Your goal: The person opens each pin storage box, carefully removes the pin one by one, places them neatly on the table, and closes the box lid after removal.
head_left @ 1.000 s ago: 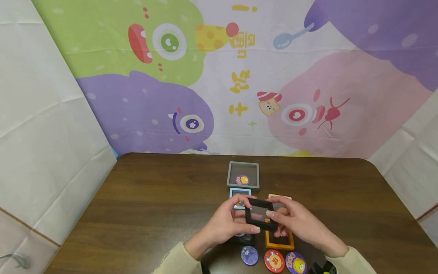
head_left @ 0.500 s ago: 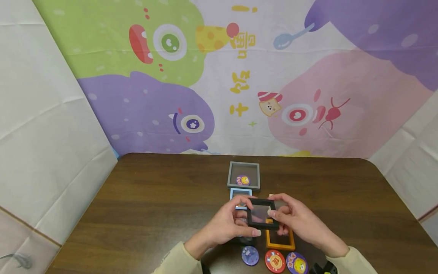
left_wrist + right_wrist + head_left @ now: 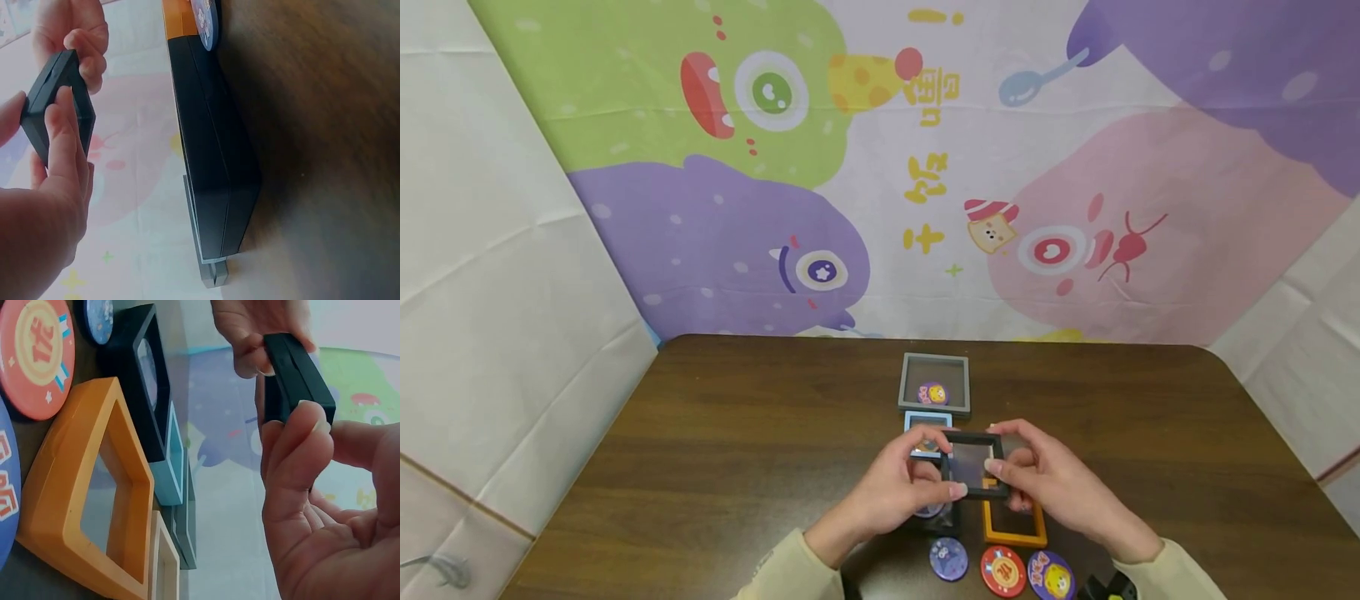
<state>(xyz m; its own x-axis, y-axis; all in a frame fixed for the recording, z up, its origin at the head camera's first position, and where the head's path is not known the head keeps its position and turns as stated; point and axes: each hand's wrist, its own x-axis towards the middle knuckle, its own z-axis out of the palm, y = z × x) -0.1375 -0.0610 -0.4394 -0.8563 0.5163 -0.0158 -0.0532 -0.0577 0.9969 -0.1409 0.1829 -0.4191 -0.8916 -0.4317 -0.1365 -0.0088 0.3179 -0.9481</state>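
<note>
Both hands hold a small black square frame (image 3: pixel 972 464) with a see-through window, raised above the table. My left hand (image 3: pixel 891 483) grips its left side, the thumb at the lower edge and a finger at the top corner. The right hand (image 3: pixel 1048 479) pinches its right side, thumb on the front. In the right wrist view, a narrow seam runs along the edge of the held frame (image 3: pixel 300 372). Beneath the hands are an orange frame (image 3: pixel 1015 538) and a larger black frame (image 3: pixel 212 137), with a round badge seen through its window.
Behind them lie a light blue frame (image 3: pixel 928 416) and a grey frame (image 3: pixel 934 375) containing a badge. A cream frame (image 3: pixel 164 565) is beside the orange one. Blue (image 3: pixel 948 559), red (image 3: pixel 1002 572) and purple (image 3: pixel 1050 575) badges line the near side of the brown table (image 3: pixel 737 433).
The held black frame has shifted slightly upward and its tilt has changed a little. The left fingers have shifted slightly on it, while both hands keep their hold.
</note>
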